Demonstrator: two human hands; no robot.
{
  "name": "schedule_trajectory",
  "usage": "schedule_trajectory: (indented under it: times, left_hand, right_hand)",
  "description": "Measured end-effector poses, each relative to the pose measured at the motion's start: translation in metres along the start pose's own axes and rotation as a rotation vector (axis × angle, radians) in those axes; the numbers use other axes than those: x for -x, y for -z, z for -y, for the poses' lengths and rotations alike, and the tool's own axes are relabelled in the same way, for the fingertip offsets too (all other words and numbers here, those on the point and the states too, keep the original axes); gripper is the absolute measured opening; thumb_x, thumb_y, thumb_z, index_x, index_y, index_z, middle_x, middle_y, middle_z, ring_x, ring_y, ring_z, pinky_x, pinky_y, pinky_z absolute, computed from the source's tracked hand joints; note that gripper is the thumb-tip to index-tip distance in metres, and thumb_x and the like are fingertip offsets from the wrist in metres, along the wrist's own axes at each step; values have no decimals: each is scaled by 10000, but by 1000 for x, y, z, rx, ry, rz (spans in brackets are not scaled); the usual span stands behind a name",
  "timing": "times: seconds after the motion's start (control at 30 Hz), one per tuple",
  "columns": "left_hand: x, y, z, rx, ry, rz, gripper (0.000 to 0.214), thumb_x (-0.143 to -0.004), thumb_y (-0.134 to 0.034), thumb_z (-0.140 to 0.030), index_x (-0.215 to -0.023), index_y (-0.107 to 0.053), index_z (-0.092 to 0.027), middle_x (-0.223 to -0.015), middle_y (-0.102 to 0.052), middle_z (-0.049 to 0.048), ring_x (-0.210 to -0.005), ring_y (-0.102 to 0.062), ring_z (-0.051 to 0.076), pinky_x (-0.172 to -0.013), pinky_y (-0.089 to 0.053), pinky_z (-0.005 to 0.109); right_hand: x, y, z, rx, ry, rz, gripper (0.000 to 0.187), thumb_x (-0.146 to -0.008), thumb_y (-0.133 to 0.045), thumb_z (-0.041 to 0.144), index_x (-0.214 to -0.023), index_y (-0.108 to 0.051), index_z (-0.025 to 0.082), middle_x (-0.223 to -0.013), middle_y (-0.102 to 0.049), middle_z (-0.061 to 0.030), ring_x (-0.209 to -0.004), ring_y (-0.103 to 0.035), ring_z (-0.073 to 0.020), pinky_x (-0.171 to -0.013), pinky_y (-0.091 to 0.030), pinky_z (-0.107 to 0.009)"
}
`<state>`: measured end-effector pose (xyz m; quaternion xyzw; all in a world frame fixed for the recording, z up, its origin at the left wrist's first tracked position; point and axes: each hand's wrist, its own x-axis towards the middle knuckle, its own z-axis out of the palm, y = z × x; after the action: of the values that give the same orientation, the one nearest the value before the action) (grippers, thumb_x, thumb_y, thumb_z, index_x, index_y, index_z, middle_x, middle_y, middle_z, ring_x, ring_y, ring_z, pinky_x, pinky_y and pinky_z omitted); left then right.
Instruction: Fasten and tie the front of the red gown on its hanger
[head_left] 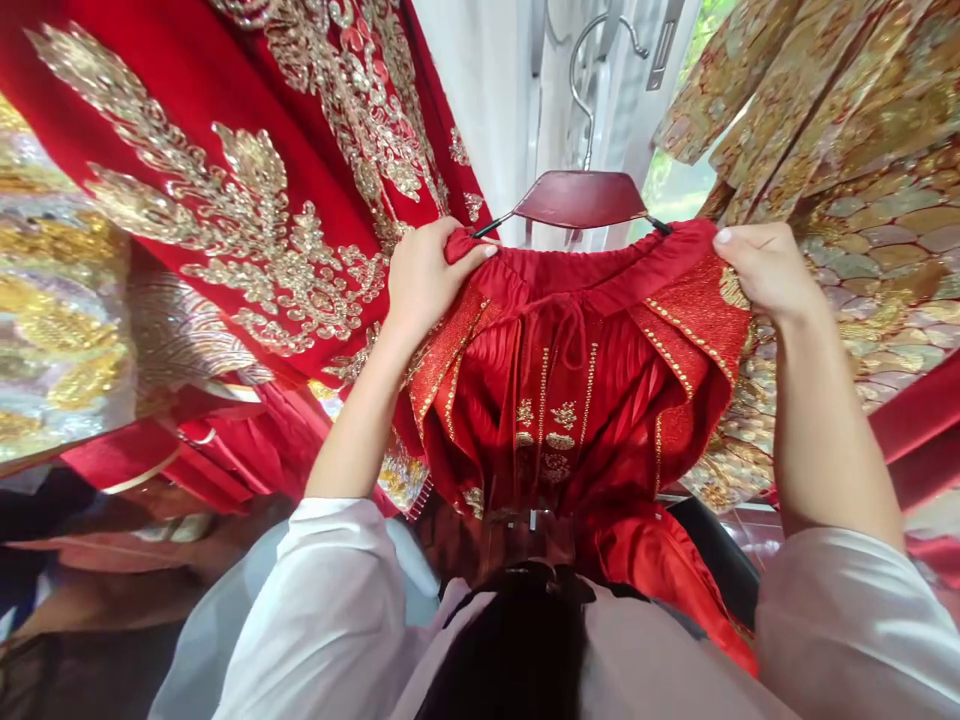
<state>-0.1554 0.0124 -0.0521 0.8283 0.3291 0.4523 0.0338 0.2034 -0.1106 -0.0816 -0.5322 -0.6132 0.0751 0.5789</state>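
Note:
A red skirt [574, 370] with gold trim and a drawstring tied in a bow hangs from a hanger [581, 198] with a dark red middle piece and a metal hook. My left hand [435, 270] grips the left end of its gathered waistband, thumb on top, by the hanger's left side. At the opposite end, my right hand [766, 268] pinches the waistband's right corner, fingers partly behind the cloth. The waistband is stretched out between both hands. Lower down, the skirt falls in folds toward my body.
A red garment with gold sequin embroidery [255, 190] hangs at the left. Gold patterned garments [877, 170] hang at the right. Behind the hanger are a white curtain [487, 90] and a window frame. A pale chair [225, 610] stands at lower left.

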Motion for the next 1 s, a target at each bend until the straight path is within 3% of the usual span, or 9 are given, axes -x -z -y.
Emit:
schedule_trajectory:
  times: [0.17, 0.23, 0.4, 0.57, 0.63, 0.7, 0.83, 0.9, 1.0]
  left_hand:
    - [-4, 28, 21, 203, -128, 387, 354, -868, -494, -480, -745, -545, -152, -713, -524, 22, -722, -531, 158, -716, -453, 269]
    - [-1, 28, 25, 174, -106, 341, 349, -871, -494, -481, -797, -575, -150, -746, -556, 31, -756, -554, 171, -741, -461, 283]
    - [19, 3, 18, -98, 80, -56, 332, -868, -528, -499, -1024, -599, -215, -933, -641, 72, -992, -588, 262, -890, -436, 360]
    - [47, -13, 6, -235, 97, -207, 539, -898, -437, -565, -1288, -483, -196, -1299, -520, 113, -1250, -445, 297, -1043, -324, 457]
    - [64, -19, 1, -247, 112, -216, 658, -838, -508, -616, -1333, -441, -188, -1409, -413, 139, -1364, -293, 341, -1077, -267, 513]
    - [81, -28, -3, -249, 173, -149, 631, -802, -573, -593, -1294, -479, -208, -1405, -417, 164, -1384, -238, 383, -1061, -253, 569]
    - [101, -37, 2, -312, 212, -46, 338, -880, -482, -313, -1195, -561, -221, -1316, -514, 164, -1262, -415, 368, -1013, -286, 563]
    - [103, -32, 9, -347, 191, -43, 340, -861, -462, -225, -1182, -569, -200, -1294, -525, 170, -1210, -457, 356, -991, -314, 532]
    - [107, -13, 13, -430, 207, -42, 325, -826, -497, -233, -1137, -578, -180, -1194, -562, 174, -1120, -511, 352, -904, -395, 467]
  right_hand:
    - [1, -6, -3, -97, -99, -12, 613, -514, -723, 747, -522, -535, 164, -500, -492, 5, -517, -438, -99, -502, -319, -245]
    - [4, -11, -4, -118, -79, -55, 613, -516, -726, 744, -508, -517, 168, -484, -481, 6, -499, -419, -97, -490, -307, -248]
    - [11, -22, -3, -174, -66, -200, 652, -443, -727, 777, -469, -480, 174, -448, -412, 17, -453, -323, -80, -449, -220, -238]
    - [17, -19, 4, -68, -58, -171, 720, -482, -660, 831, -448, -368, 174, -475, -301, 36, -473, -206, -54, -467, -163, -226]
    - [18, -17, 5, -29, -39, -146, 716, -542, -626, 832, -461, -339, 181, -496, -265, 37, -495, -187, -56, -491, -168, -232]
    - [20, -14, 4, -5, -22, -126, 689, -595, -612, 812, -480, -350, 185, -522, -274, 32, -518, -211, -62, -517, -183, -237]
    - [21, -11, 5, -34, -23, -109, 655, -608, -640, 774, -488, -402, 175, -532, -334, 23, -539, -282, -73, -537, -215, -239]
    - [22, -11, 7, -47, -20, -105, 652, -604, -648, 767, -485, -413, 171, -515, -335, 28, -534, -289, -71, -535, -217, -235]
    - [25, -10, 12, -21, -3, -91, 659, -626, -634, 764, -483, -400, 165, -510, -305, 33, -526, -270, -62, -534, -199, -225]
